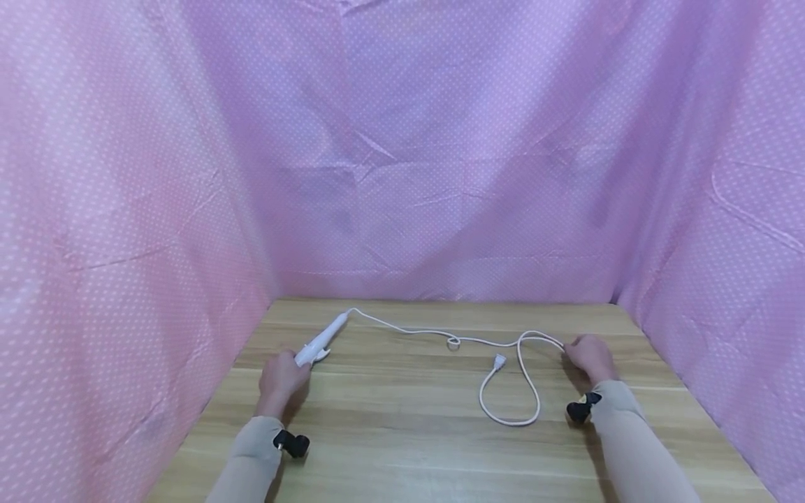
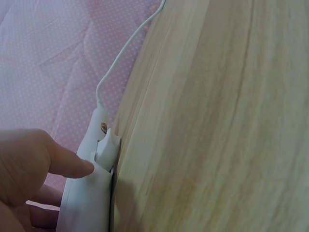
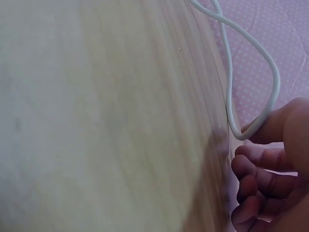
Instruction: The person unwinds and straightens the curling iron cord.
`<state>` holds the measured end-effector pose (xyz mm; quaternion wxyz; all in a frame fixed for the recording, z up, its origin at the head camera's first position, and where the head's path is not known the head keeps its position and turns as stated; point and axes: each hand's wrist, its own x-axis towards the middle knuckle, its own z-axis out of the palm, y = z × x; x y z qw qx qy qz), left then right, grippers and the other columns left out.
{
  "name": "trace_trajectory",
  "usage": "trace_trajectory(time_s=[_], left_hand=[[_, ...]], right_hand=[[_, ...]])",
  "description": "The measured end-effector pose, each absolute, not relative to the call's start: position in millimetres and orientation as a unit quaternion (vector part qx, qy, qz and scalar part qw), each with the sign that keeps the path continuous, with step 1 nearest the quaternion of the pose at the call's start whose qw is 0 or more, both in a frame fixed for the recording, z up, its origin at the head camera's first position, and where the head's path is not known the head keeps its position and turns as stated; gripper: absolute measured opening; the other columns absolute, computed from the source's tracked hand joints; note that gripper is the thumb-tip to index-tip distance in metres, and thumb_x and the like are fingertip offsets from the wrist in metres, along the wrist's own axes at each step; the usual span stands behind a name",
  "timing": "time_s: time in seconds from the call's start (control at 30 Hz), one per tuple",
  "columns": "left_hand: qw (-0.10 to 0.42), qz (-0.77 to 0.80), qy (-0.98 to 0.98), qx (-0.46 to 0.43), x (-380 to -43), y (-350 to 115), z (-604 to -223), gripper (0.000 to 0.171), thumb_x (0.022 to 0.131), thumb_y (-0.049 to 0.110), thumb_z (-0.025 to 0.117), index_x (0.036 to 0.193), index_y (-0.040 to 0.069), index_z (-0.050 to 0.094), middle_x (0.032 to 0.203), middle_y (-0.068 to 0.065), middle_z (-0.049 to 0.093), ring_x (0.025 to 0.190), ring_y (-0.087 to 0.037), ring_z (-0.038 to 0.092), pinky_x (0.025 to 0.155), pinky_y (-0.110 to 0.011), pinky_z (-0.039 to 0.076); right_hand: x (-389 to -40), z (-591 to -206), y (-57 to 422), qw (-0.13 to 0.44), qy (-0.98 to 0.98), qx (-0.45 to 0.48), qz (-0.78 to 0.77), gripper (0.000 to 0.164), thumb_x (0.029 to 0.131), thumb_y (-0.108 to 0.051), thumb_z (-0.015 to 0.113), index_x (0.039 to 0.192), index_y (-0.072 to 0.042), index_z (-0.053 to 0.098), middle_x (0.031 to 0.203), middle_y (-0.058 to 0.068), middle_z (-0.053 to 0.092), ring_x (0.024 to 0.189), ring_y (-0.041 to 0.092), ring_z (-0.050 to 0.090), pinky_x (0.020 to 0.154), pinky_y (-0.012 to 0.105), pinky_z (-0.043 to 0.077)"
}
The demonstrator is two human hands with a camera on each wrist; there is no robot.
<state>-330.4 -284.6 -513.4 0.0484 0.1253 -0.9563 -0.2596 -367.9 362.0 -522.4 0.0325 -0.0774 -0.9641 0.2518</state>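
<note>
A white corded appliance like a curling iron lies slanted at the left of the table. My left hand grips its wide near end; in the left wrist view the thumb lies along the white body, beside a small lever and a brown button. From the narrow end a white cord runs across to the right. There my right hand pinches a bend of the power cord at thumb and forefinger, the other fingers curled. The plug lies left of that hand.
The wood-grain table is bounded by a pink dotted curtain behind and at both sides. One small loop sits mid-cord, and a larger curve leads to the plug. Black wrist cameras are strapped over both sleeves.
</note>
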Motion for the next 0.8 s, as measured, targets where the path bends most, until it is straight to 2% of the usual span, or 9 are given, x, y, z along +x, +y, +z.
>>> trace_trajectory(time_s=[0.1, 0.2, 0.3, 0.57, 0.63, 0.7, 0.8], left_hand=[[0.052, -0.259, -0.957, 0.122, -331.2, -284.6, -513.3, 0.023, 0.083, 0.025, 0.063, 0.088, 0.002, 0.065, 0.074, -0.012, 0.06, 0.065, -0.027, 0.053, 0.047, -0.035, 0.038], [0.053, -0.257, -0.957, 0.121, -332.2, -284.0, -513.0, 0.022, 0.083, 0.026, 0.063, 0.085, 0.004, 0.064, 0.073, -0.011, 0.059, 0.064, -0.027, 0.053, 0.047, -0.035, 0.037], [0.05, -0.257, -0.958, 0.118, -333.6, -284.2, -512.1, 0.022, 0.083, 0.027, 0.063, 0.084, 0.005, 0.062, 0.072, -0.012, 0.059, 0.064, -0.027, 0.053, 0.046, -0.036, 0.037], [0.044, -0.25, -0.961, 0.109, -335.7, -284.6, -508.7, 0.023, 0.085, 0.027, 0.063, 0.086, 0.004, 0.061, 0.075, -0.012, 0.059, 0.065, -0.028, 0.053, 0.048, -0.036, 0.037], [0.049, -0.244, -0.963, 0.099, -336.7, -284.5, -505.7, 0.028, 0.086, 0.029, 0.064, 0.094, 0.002, 0.063, 0.081, -0.016, 0.061, 0.069, -0.03, 0.055, 0.051, -0.039, 0.041], [0.076, -0.231, -0.967, 0.076, -339.4, -284.3, -499.9, 0.039, 0.087, 0.032, 0.065, 0.107, -0.001, 0.063, 0.092, -0.021, 0.064, 0.078, -0.036, 0.06, 0.058, -0.046, 0.048], [0.132, -0.216, -0.967, 0.016, -347.9, -280.2, -481.3, 0.058, 0.088, 0.036, 0.068, 0.127, -0.004, 0.057, 0.119, -0.028, 0.061, 0.104, -0.045, 0.059, 0.082, -0.056, 0.051]], right_hand=[[-368.1, -520.0, 362.6, 0.029, -0.961, -0.078, 0.262, 0.039, 0.091, -0.031, 0.054, 0.099, 0.005, 0.068, 0.091, 0.02, 0.068, 0.081, 0.032, 0.06, 0.064, 0.039, 0.047], [-369.2, -518.6, 363.4, 0.03, -0.961, -0.071, 0.266, 0.042, 0.093, -0.031, 0.052, 0.104, 0.008, 0.066, 0.101, 0.025, 0.067, 0.088, 0.036, 0.061, 0.072, 0.045, 0.05], [-370.9, -518.0, 363.2, 0.035, -0.961, -0.063, 0.268, 0.044, 0.094, -0.031, 0.052, 0.107, 0.009, 0.064, 0.103, 0.026, 0.067, 0.091, 0.038, 0.061, 0.077, 0.049, 0.05], [-377.2, -504.0, 352.3, 0.069, -0.964, -0.04, 0.254, 0.039, 0.096, -0.031, 0.05, 0.102, 0.005, 0.066, 0.094, 0.021, 0.069, 0.086, 0.037, 0.062, 0.077, 0.05, 0.05], [-378.8, -494.3, 346.5, 0.089, -0.964, -0.028, 0.25, 0.039, 0.096, -0.032, 0.05, 0.1, 0.003, 0.067, 0.093, 0.02, 0.069, 0.085, 0.036, 0.063, 0.075, 0.05, 0.05], [-380.3, -480.8, 339.6, 0.114, -0.962, -0.01, 0.248, 0.04, 0.097, -0.033, 0.049, 0.101, 0.002, 0.067, 0.095, 0.02, 0.069, 0.086, 0.036, 0.063, 0.076, 0.05, 0.05], [-383.2, -455.6, 326.9, 0.165, -0.954, 0.034, 0.248, 0.041, 0.097, -0.036, 0.053, 0.107, 0.002, 0.066, 0.101, 0.023, 0.069, 0.089, 0.039, 0.065, 0.078, 0.053, 0.051]])
